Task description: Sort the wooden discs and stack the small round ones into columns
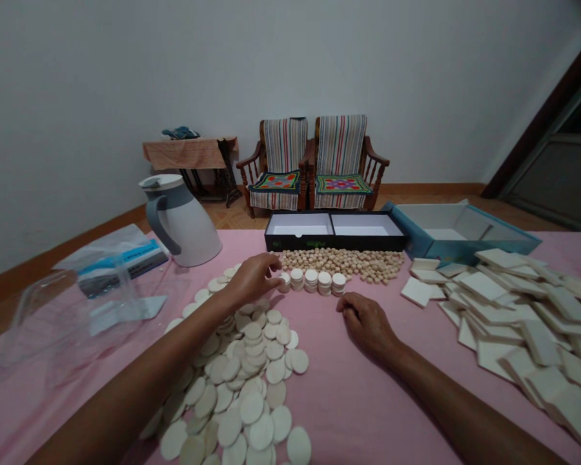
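Pale wooden discs [311, 278] stand in five short stacks, with wooden beads [341, 259] just behind at two o'clock and loose discs [250, 408] spread towards seven. At the row's nine o'clock end, the left hand [252, 279] has thumb and fingers around the leftmost stack [285, 282]; whether they pinch it, I cannot tell. The right hand [368, 323], at four, is loosely curled, fingertips hidden, contents unclear. Square each disc's edges gently, keeping knuckles off neighbouring stacks.
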A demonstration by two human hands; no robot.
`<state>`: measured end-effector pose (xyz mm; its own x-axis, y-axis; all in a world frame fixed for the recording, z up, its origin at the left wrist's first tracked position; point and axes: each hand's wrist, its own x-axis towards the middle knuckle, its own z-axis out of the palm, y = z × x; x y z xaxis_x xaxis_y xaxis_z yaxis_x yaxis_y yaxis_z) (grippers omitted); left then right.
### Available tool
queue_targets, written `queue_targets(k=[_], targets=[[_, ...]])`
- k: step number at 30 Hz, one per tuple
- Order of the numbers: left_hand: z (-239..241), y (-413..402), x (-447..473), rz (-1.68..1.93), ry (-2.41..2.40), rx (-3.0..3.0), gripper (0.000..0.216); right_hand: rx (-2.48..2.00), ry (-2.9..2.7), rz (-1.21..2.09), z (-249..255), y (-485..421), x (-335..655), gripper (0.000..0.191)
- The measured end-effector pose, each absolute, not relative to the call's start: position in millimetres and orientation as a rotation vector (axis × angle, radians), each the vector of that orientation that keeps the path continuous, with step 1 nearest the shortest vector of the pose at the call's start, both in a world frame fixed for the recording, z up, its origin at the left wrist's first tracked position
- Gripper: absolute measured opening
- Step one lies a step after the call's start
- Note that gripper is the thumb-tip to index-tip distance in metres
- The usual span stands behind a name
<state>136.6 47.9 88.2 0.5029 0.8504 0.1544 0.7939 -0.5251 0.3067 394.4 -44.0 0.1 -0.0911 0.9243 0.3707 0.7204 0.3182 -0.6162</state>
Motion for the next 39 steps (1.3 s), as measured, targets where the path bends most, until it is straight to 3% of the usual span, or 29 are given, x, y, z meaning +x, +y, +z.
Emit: queue_targets(k=[4, 9, 13, 17, 24, 32, 39], targets=[[96.7, 30.5, 135.3, 0.293, 1.295, 2.573, 0.011, -1.454, -1.874, 0.36, 0.2, -43.6, 394.8, 0.02], [93.9, 17.8, 131.4, -0.068, 1.164, 2.566, 0.021, -1.456, -1.882, 0.355, 0.7, -43.5, 394.9, 0.02], [93.1, 15.7, 130.7, -0.179, 1.176, 2.548, 0.032, -1.469, -1.876, 0.366, 0.7, -43.6, 394.5, 0.02], [93.9, 13.1, 132.4, -0.268, 1.182, 2.567, 0.029, -1.48, -1.871, 0.38, 0.7, -43.6, 394.4, 0.02], [92.8, 14.8, 129.4, -0.174, 1.218, 2.586, 0.027, -1.466, -1.868, 0.371, 1.4, -43.9, 394.3, 0.02], [96.5, 45.2, 128.2, 0.387, 1.304, 2.505, 0.03, -1.46, -1.869, 0.36, 0.5, -43.7, 394.3, 0.02], [82.9, 52.4, 137.2, 0.452, 1.319, 2.521, 0.033, -1.451, -1.864, 0.361, -1.5, -42.8, 395.5, 0.02]])
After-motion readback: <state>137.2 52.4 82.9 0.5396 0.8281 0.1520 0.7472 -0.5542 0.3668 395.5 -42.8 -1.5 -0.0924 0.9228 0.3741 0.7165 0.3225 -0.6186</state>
